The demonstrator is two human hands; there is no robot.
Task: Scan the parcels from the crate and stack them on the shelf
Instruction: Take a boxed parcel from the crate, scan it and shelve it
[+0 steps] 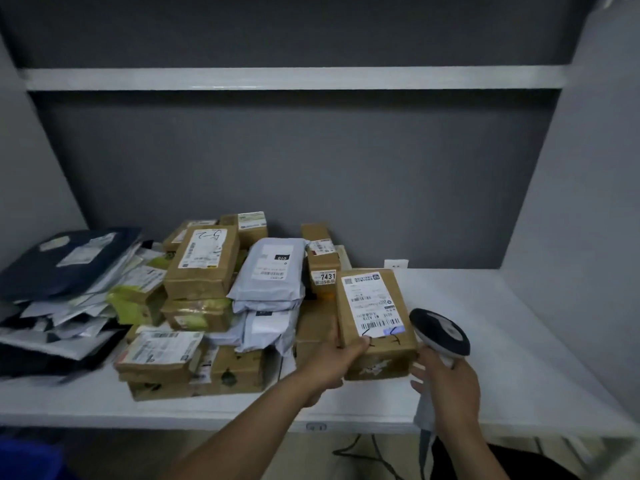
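A person's left hand (332,362) grips a brown cardboard parcel (375,355) by its near left edge, with the thumb curled over the top and pressing on the corner of its label. The parcel is a small oblong box, scuffed and creased, with a white shipping label (370,303) covering most of its top face. The label carries barcodes, printed text and black pen marks, and a bluish patch of light falls on its near corner. The box sits at the right end of a pile of parcels (207,296) on a white shelf (478,306); whether it rests on the shelf cannot be told. The right hand (446,382) is wrapped around the pale handle of a barcode scanner (440,332), whose dark head is just beside the box.
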